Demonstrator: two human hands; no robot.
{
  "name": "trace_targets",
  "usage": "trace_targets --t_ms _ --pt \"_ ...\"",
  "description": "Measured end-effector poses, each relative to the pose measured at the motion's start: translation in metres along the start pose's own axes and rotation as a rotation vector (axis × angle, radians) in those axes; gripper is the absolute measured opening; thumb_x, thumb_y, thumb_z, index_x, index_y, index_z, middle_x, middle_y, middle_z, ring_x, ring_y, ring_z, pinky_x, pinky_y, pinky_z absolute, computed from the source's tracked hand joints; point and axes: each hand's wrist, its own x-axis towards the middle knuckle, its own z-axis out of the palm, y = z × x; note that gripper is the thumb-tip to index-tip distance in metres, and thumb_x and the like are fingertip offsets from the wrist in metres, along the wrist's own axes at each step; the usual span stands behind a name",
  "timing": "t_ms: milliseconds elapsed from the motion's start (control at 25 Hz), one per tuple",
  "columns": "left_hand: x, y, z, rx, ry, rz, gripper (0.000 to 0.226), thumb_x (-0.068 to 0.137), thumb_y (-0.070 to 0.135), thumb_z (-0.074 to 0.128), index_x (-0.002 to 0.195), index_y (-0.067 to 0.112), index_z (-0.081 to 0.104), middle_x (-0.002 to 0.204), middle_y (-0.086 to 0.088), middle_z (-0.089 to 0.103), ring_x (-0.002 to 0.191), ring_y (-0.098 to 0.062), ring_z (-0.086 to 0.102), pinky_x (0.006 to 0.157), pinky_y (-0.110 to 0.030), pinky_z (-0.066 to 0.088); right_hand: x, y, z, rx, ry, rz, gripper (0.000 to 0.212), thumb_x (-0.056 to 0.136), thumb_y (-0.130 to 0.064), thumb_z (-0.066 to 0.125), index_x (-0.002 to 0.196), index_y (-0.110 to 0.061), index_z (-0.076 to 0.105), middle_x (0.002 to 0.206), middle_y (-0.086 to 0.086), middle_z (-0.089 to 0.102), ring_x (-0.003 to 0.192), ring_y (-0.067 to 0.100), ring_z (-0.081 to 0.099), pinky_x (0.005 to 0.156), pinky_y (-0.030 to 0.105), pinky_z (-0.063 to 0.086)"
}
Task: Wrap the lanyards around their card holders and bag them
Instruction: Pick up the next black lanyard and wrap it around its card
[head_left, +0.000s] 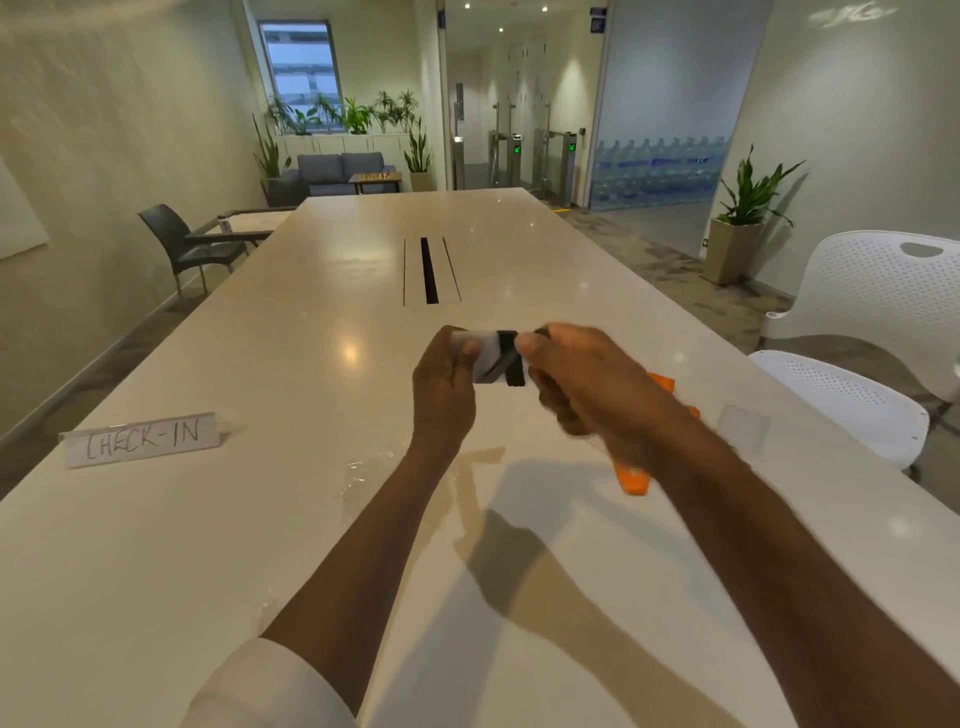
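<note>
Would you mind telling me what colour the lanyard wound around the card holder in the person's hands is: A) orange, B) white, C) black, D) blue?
C: the band wrapped across the clear card holder, held by the left hand and right hand, is a black lanyard; the orange lanyard lies on the table.

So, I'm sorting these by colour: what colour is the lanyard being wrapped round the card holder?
Black lanyard, clearest in the head view.

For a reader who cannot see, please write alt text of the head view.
Two hands hold a clear card holder above a long white table: the left hand grips its end, the right hand pinches the black lanyard wound around it. An orange lanyard lies under the right arm; a "CHECK-IN" sign stands to the left.
</note>
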Motion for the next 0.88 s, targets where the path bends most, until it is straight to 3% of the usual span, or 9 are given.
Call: trace_targets --t_ms 160,240,400,520,680,760,880 --pt "-0.016 0.000 0.010 0.054 -0.113 0.034 0.021 0.102 0.027 0.045 0.089 0.015 0.057 0.083 -0.001 0.062 0.077 -0.016 0.059 0.066 -0.031 0.052 0.028 -0.034 -0.032 -0.383 0.008 -0.039 0.022 0.098 -0.030 0.054 0.101 -0.008 0.060 0.069 0.001 0.048 0.057 0.012 0.040 0.049 0.025 0.033" --pt "-0.026 0.003 0.009 0.031 -0.148 0.025 0.020 0.103 0.026 0.045 0.093 0.016 0.060 0.085 0.000 0.063 0.080 -0.014 0.061 0.068 -0.031 0.053 0.045 -0.042 -0.044 -0.582 0.081 -0.094 0.026 0.099 -0.035 0.051 0.099 -0.012 0.063 0.075 0.001 0.054 0.063 0.012 0.046 0.056 0.026 0.036" --pt "-0.046 0.028 0.011 -0.039 -0.257 0.029 0.019 0.104 0.025 0.043 0.093 0.016 0.056 0.080 0.008 0.059 0.075 -0.003 0.058 0.064 -0.013 0.045 0.083 -0.039 -0.062 -0.813 0.283 -0.177 0.036 0.100 -0.041 0.047 0.085 -0.014 0.066 0.078 0.002 0.060 0.066 0.010 0.051 0.061 0.027 0.038" --pt "-0.054 0.042 0.013 -0.088 -0.268 -0.019 0.028 0.103 0.032 0.038 0.097 0.010 0.055 0.083 0.004 0.058 0.077 -0.004 0.058 0.065 -0.013 0.047 0.106 -0.022 -0.068 -0.912 0.296 -0.141 0.040 0.098 -0.045 0.049 0.076 -0.016 0.065 0.076 0.003 0.061 0.071 0.015 0.055 0.068 0.031 0.042" --pt "-0.053 0.056 0.008 -0.147 -0.200 -0.033 0.033 0.101 0.040 0.036 0.112 0.013 0.052 0.101 -0.003 0.059 0.091 -0.012 0.061 0.074 -0.021 0.051 0.119 0.019 -0.059 -0.852 0.206 0.056 0.043 0.097 -0.047 0.050 0.067 -0.019 0.062 0.073 0.002 0.059 0.076 0.019 0.057 0.070 0.032 0.045" --pt "-0.050 0.064 0.003 -0.207 -0.162 -0.027 0.035 0.101 0.037 0.036 0.123 0.016 0.051 0.116 -0.004 0.060 0.104 -0.016 0.061 0.081 -0.021 0.052 0.111 0.040 -0.049 -0.634 0.085 0.186 0.036 0.098 -0.037 0.051 0.071 -0.016 0.059 0.076 0.004 0.058 0.080 0.022 0.057 0.071 0.033 0.045" --pt "-0.042 0.070 -0.001 -0.216 -0.105 -0.027 0.031 0.103 0.032 0.037 0.113 0.013 0.059 0.102 0.000 0.066 0.095 -0.008 0.063 0.074 -0.021 0.053 0.085 0.078 -0.034 -0.274 -0.179 0.320 0.029 0.099 -0.016 0.050 0.072 -0.009 0.058 0.082 0.017 0.055 0.069 0.022 0.048 0.064 0.030 0.038"
